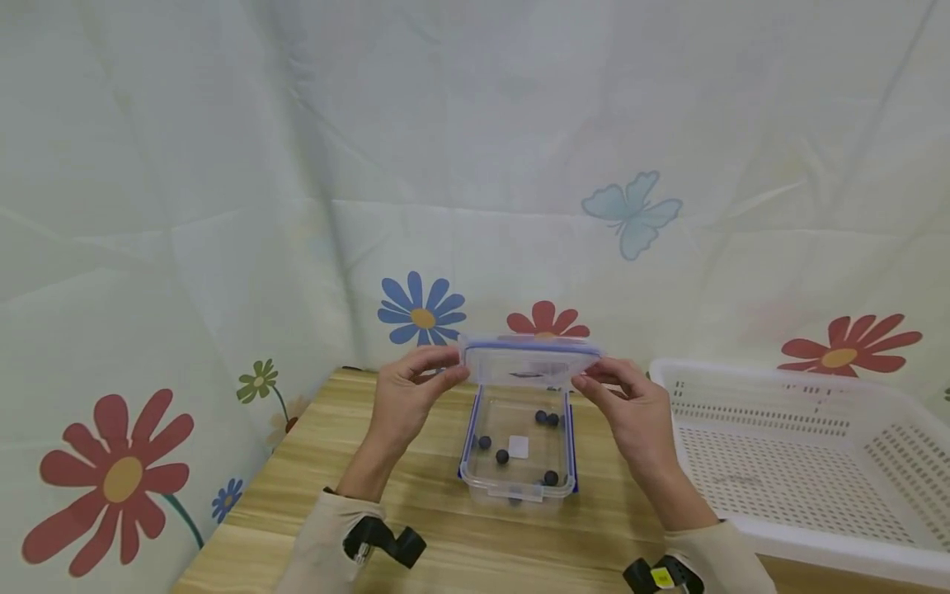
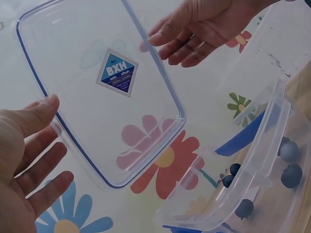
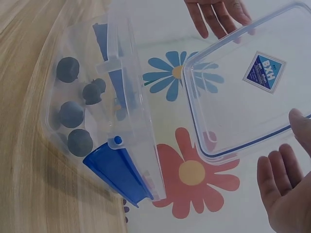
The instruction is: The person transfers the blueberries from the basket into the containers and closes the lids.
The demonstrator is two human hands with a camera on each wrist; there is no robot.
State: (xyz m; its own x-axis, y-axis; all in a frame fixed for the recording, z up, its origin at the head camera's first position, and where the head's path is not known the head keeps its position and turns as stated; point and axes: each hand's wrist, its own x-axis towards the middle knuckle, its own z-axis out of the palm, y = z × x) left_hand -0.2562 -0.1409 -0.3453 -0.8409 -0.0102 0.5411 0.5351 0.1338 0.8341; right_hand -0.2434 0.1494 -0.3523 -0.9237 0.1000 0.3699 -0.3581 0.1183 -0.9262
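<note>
A clear plastic lid point(image 1: 530, 363) with a blue sealing edge is held up, tilted, above the far end of a clear food container point(image 1: 505, 488). My left hand point(image 1: 397, 404) pinches the lid's left edge between thumb and fingers. On the opposite edge, the right hand point(image 1: 637, 417) holds it the same way. A diamond-shaped BXH label point(image 2: 118, 72) shows through the lid in both wrist views. Several blueberries point(image 3: 80, 142) lie loose on the container's bottom, around a small whitish square point(image 1: 518, 447). Blue side latches point(image 3: 118, 172) hang folded down outside the container's walls.
The container stands on a wood-grain table point(image 1: 312, 462). A large white perforated basket point(image 1: 797, 540) stands at the right, close to my right forearm. Behind the table hangs a pale curtain point(image 1: 482, 165) printed with flowers and a butterfly.
</note>
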